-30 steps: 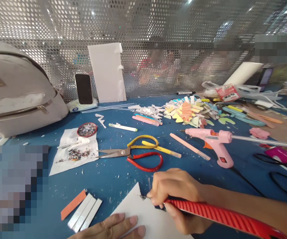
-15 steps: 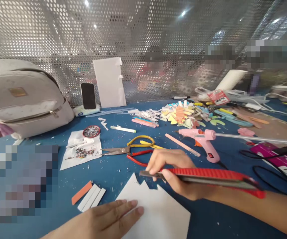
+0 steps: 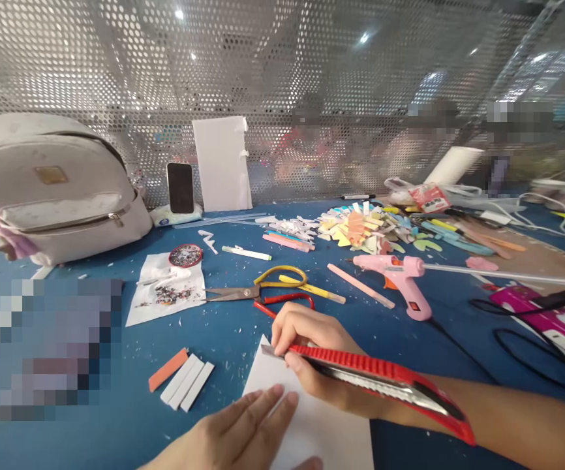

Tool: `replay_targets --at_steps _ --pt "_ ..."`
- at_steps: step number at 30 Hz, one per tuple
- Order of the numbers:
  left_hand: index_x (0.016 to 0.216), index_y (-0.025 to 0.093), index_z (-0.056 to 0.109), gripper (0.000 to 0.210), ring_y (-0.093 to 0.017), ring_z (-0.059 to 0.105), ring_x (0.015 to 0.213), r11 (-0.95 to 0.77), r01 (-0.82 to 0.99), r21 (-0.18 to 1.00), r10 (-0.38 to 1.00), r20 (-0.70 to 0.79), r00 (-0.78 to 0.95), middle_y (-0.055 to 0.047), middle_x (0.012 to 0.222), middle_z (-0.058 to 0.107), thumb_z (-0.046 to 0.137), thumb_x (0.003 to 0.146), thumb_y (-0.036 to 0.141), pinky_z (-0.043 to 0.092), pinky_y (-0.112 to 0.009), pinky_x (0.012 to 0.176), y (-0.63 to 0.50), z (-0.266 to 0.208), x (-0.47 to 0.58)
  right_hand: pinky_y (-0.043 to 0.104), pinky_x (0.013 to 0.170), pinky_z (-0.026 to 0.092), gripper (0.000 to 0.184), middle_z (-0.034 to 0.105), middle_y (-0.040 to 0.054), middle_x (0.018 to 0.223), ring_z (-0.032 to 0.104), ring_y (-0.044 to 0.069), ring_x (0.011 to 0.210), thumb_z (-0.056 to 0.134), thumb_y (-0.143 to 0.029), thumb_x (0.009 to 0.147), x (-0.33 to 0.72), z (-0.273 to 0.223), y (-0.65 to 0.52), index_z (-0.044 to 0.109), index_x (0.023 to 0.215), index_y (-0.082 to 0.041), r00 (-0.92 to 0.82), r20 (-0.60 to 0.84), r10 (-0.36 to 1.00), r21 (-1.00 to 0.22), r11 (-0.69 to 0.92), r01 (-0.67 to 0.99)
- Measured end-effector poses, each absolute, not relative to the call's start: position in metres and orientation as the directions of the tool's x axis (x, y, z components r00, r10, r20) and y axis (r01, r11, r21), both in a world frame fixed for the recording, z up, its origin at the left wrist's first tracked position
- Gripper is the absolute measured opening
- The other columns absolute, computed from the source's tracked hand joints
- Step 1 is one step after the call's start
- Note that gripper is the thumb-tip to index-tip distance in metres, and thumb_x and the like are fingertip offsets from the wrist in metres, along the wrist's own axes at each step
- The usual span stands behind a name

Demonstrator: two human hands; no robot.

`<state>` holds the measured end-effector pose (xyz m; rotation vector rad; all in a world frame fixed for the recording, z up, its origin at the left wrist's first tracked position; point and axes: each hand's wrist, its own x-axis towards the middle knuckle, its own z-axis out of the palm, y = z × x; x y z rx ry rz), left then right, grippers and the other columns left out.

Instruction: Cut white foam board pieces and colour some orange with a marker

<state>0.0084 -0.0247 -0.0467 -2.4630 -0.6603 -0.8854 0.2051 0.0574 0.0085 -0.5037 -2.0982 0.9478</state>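
Note:
My right hand (image 3: 319,356) grips a red box cutter (image 3: 385,378). Its blade tip rests at or just above the upper left part of a white sheet (image 3: 329,424), which looks like board or paper. My left hand (image 3: 248,421) lies flat on that sheet with the fingers stretched out, a little below the blade. The sheet's far edge is mostly hidden behind my right hand. Left of the sheet lie an orange strip (image 3: 168,369) and several white strips (image 3: 184,385). Scissors (image 3: 243,294) with yellow and red handles lie beyond my right hand.
A pink glue gun (image 3: 404,277) lies at right near a magenta power strip (image 3: 547,313). A heap of cut paper pieces (image 3: 361,225) is at the back. A backpack (image 3: 57,196), a phone (image 3: 181,188) and a white panel (image 3: 222,163) stand by the perforated metal screen (image 3: 263,65).
The box cutter has moved left and down, its blade now at the sheet's upper left part. My left hand has shifted right on the sheet. The view has turned slightly.

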Motion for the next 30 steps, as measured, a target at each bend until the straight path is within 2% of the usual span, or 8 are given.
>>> replay_targets --at_steps 4,9,15,21,24,26,28,30 --pt "0.135 0.03 0.061 0.033 -0.017 0.072 0.109 -0.802 0.548 -0.238 0.285 0.655 0.7 -0.002 0.122 0.074 0.05 0.103 0.033 0.059 -0.026 0.091 -0.023 -0.049 0.006 0.027 0.067 0.046 0.002 0.056 0.0032 0.088 0.057 0.014 0.077 0.053 -0.016 0.09 0.206 0.01 0.056 0.055 0.09 -0.018 -0.649 0.509 0.565 -0.706 0.706 0.061" --pt "0.131 0.028 0.064 0.031 -0.016 0.073 0.106 -0.797 0.561 -0.222 0.274 0.696 0.664 -0.003 0.121 0.074 0.05 0.103 0.032 0.059 -0.025 0.09 -0.022 -0.05 0.006 0.028 0.062 0.045 0.009 0.052 0.0041 0.087 0.055 0.016 0.075 0.05 -0.012 0.086 0.206 0.012 0.054 0.05 0.093 -0.018 -0.705 0.521 0.481 -0.615 0.784 0.081" --pt "0.123 0.021 0.068 0.031 -0.014 0.075 0.101 -0.791 0.57 -0.224 0.288 0.685 0.669 -0.003 0.117 0.076 0.045 0.105 0.032 0.06 -0.021 0.086 -0.021 -0.04 0.007 0.028 0.06 0.044 0.007 0.05 0.0033 0.085 0.054 0.016 0.072 0.046 -0.012 0.087 0.204 0.016 0.053 0.047 0.09 -0.019 -0.716 0.498 0.489 -0.604 0.788 0.118" --pt "0.122 0.015 0.067 0.035 -0.013 0.075 0.098 -0.794 0.594 -0.129 0.342 0.713 0.612 -0.006 0.116 0.076 0.044 0.105 0.035 0.06 -0.018 0.085 -0.022 -0.038 0.009 0.028 0.058 0.042 0.009 0.049 0.0032 0.082 0.052 0.016 0.07 0.043 -0.01 0.087 0.201 0.019 0.05 0.045 0.088 -0.019 -0.728 0.495 0.474 -0.564 0.813 0.146" --pt "0.123 0.012 0.066 0.038 -0.015 0.076 0.097 -0.81 0.58 -0.089 0.391 0.656 0.646 -0.008 0.112 0.077 0.046 0.104 0.038 0.06 -0.019 0.086 -0.024 -0.029 0.007 0.028 0.055 0.039 0.01 0.048 0.0036 0.081 0.05 0.016 0.066 0.041 -0.009 0.087 0.197 0.021 0.047 0.044 0.085 -0.019 -0.742 0.475 0.473 -0.53 0.827 0.188" --pt "0.124 0.01 0.066 0.038 -0.018 0.076 0.1 -0.84 0.531 -0.111 0.393 0.551 0.736 -0.01 0.112 0.077 0.05 0.103 0.038 0.06 -0.024 0.089 -0.024 -0.019 0.004 0.028 0.054 0.036 0.011 0.046 0.0029 0.079 0.047 0.015 0.063 0.039 -0.009 0.086 0.194 0.022 0.045 0.043 0.083 -0.019 -0.745 0.457 0.485 -0.516 0.828 0.222" --pt "0.129 0.017 0.064 0.034 -0.021 0.074 0.104 -0.877 0.451 -0.164 0.334 0.466 0.819 -0.008 0.114 0.076 0.051 0.103 0.034 0.062 -0.029 0.087 -0.023 -0.011 0.001 0.028 0.053 0.035 0.012 0.044 0.0023 0.077 0.046 0.015 0.063 0.038 -0.009 0.085 0.192 0.022 0.044 0.042 0.081 -0.019 -0.752 0.438 0.492 -0.513 0.824 0.239" --pt "0.13 0.025 0.065 0.031 -0.023 0.074 0.104 -0.886 0.424 -0.187 0.299 0.468 0.832 -0.006 0.113 0.077 0.048 0.104 0.03 0.064 -0.031 0.08 -0.022 -0.007 -0.001 0.028 0.054 0.035 0.012 0.044 0.002 0.077 0.045 0.015 0.063 0.038 -0.01 0.086 0.191 0.022 0.043 0.042 0.081 -0.019 -0.757 0.429 0.493 -0.519 0.82 0.24"
